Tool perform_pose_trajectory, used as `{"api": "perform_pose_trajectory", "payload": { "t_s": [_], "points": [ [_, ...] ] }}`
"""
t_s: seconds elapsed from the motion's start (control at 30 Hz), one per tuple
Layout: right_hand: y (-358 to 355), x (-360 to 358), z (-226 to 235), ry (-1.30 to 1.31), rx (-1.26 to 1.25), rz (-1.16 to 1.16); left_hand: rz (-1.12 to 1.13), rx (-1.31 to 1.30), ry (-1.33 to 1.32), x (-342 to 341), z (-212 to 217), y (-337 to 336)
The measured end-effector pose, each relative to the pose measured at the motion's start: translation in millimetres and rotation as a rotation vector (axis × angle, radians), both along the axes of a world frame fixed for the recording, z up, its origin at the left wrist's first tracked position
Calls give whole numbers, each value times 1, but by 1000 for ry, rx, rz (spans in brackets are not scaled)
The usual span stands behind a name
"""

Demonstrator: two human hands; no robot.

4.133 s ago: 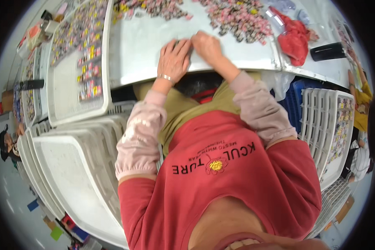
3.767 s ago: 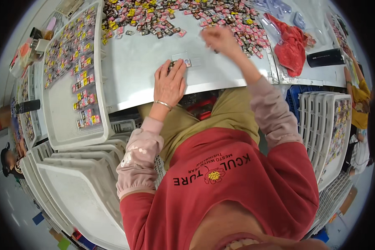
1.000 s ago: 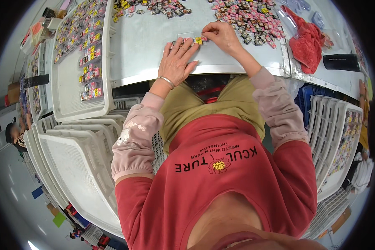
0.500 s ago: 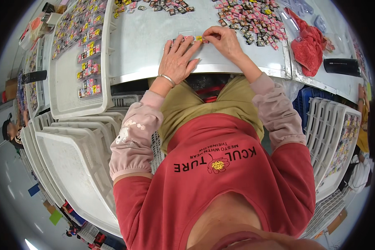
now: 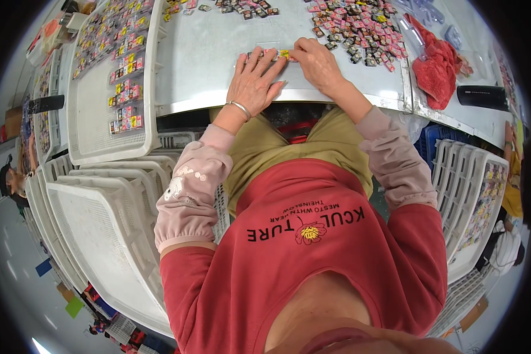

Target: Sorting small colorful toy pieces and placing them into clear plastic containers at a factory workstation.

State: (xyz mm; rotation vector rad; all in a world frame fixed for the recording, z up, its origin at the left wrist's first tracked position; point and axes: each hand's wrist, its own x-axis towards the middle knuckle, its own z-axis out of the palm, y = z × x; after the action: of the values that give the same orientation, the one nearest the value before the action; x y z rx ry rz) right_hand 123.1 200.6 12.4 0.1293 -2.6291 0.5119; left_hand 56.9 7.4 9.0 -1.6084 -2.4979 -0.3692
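Note:
My left hand (image 5: 255,79) lies flat on the white table (image 5: 206,53), fingers spread, pressing down a small clear bag (image 5: 265,52). My right hand (image 5: 315,62) pinches a small yellow square piece (image 5: 284,54) at the bag's right end, close to my left fingertips. A heap of small colourful square pieces (image 5: 354,26) lies just beyond my right hand. More of these pieces (image 5: 236,6) are scattered at the table's far edge.
A white perforated tray (image 5: 115,76) with rows of the coloured pieces sits to the left. Stacked white trays (image 5: 100,218) stand at lower left, more (image 5: 472,200) at right. A red cloth (image 5: 435,68) and a black flat object (image 5: 484,97) lie at right. Another person's arm (image 5: 509,141) shows at far right.
My right hand came back from the heap to the table's near edge and now meets my left hand at the clear bag, a yellow piece between its fingers. The left hand stayed flat.

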Motion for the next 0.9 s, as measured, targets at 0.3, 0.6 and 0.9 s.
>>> {"api": "perform_pose_trajectory", "payload": {
  "t_s": [0.3,0.6,0.9],
  "points": [
    [16,10,1,51,-48,88,-22,31,-33,-3,-2,-1],
    [2,23,-4,-50,206,32,-31,51,-40,-4,-3,-3],
    [20,1,3,-109,-121,127,149,349,-103,-19,1,3]
  ]
}}
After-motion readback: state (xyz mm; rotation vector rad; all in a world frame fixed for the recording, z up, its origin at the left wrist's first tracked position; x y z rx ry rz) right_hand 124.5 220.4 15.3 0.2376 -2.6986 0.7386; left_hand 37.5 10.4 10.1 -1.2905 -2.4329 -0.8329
